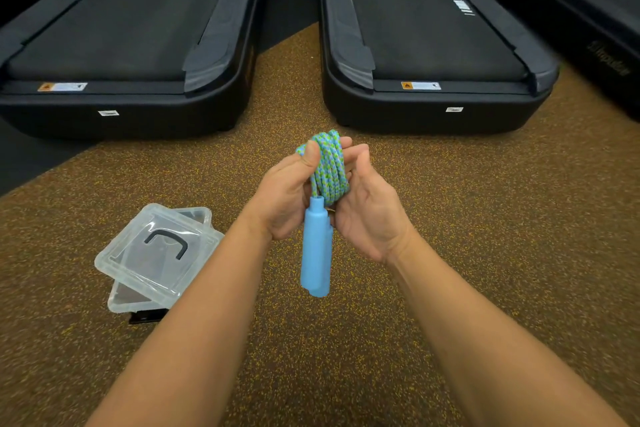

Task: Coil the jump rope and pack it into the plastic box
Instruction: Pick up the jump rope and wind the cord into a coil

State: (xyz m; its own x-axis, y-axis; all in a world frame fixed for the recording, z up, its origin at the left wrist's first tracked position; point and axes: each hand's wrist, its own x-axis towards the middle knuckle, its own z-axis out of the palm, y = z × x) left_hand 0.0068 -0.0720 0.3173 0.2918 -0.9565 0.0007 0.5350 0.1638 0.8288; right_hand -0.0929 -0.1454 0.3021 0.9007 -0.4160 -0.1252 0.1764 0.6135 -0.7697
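Box (119, 303) of clear plastic sits on the speckled floor (450, 218), below and well to the left of the grips. Its lid (194, 263) lies askew on top, so part of the opening shows. The left grip (287, 198) holds the jump rope (329, 166) as a tight coil, thumb pressed across the strands. Below that grip, between the two wrists, both blue handles (316, 250) hang side by side in the air. The right grip (367, 215) cups the coil from the other side, palm turned up, fingers curled behind the strands. Beyond the grips stand black treadmills (121, 45), one to either side.
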